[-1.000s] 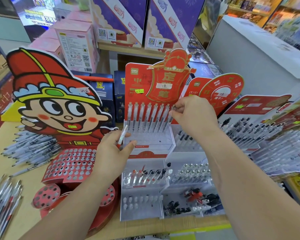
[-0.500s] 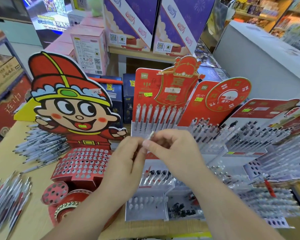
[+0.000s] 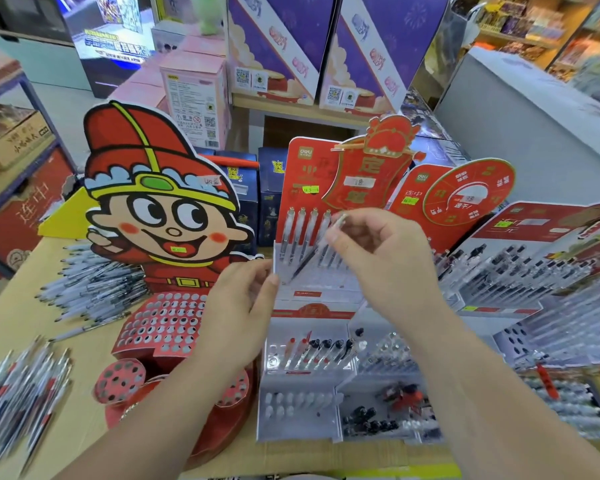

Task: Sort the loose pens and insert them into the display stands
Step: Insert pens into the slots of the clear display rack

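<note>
**Right hand holds one pen over the red display stand**

Writing: the display stand (image 3: 302, 188) has a red back card with a "deli" logo at top left, a yellow price sticker (digits too small to read) and a big "定" on its red ornament. The second stand (image 3: 470, 199), just to the right, also shows "deli", plus "连中" and a round red dial. A red carton (image 3: 32, 206) far left also reads "连中". The purple boxes (image 3: 281, 46) and the pink box (image 3: 194, 95) behind carry QR codes, with small text that is unreadable.

Pen (image 3: 312, 252): slim, with a clear barrel, dark tip and silvery top. It is tilted, top up-right and tip down-left, in front of the stand's back row. The right hand (image 3: 378, 258) pinches its upper part between thumb and fingers. Standing pens (image 3: 290, 230) fill the back row upright, and the right hand hides some of them.

The left hand (image 3: 246, 299) has nearly straight fingers and holds nothing, its fingertips at the stand's left edge near the pen tip. Contact cannot be told.

Around: the capped pens (image 3: 319, 351), black and red, sit in a lower tier. A cartoon stand (image 3: 160, 216) with a holed red base is on the left. Loose pens (image 3: 94, 289) are piled on the table (image 3: 11, 327) beside it, and another pile (image 3: 18, 382) lies at lower left, blurred. The third stand (image 3: 534, 237), far right, is packed with pens.
</note>
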`<act>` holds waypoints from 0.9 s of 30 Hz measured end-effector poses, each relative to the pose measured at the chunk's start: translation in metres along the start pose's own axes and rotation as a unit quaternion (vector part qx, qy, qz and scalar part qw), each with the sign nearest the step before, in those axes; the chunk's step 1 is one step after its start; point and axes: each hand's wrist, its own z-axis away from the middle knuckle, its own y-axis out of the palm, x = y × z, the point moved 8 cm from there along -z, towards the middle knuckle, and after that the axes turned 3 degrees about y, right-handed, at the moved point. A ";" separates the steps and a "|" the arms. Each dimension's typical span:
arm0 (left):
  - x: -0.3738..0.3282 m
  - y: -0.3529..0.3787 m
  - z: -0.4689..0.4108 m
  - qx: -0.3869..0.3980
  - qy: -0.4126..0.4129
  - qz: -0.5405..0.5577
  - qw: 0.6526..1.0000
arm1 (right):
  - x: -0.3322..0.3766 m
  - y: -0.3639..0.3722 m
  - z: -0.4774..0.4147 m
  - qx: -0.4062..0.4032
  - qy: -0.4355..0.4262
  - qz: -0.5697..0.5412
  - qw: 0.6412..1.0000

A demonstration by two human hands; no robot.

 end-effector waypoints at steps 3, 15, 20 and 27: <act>0.015 0.010 -0.004 0.018 -0.024 -0.015 0.999 | 0.007 0.000 -0.013 -0.018 -0.038 0.024 0.999; 0.034 0.020 -0.008 -0.010 -0.061 0.028 0.998 | -0.006 0.038 -0.025 0.000 -0.071 0.135 0.988; 0.036 0.019 -0.010 -0.009 -0.063 0.021 0.998 | -0.014 0.053 -0.025 0.012 -0.058 0.149 0.987; 0.038 0.019 -0.010 -0.013 -0.064 0.015 0.998 | -0.017 0.062 -0.028 0.016 -0.045 0.157 0.987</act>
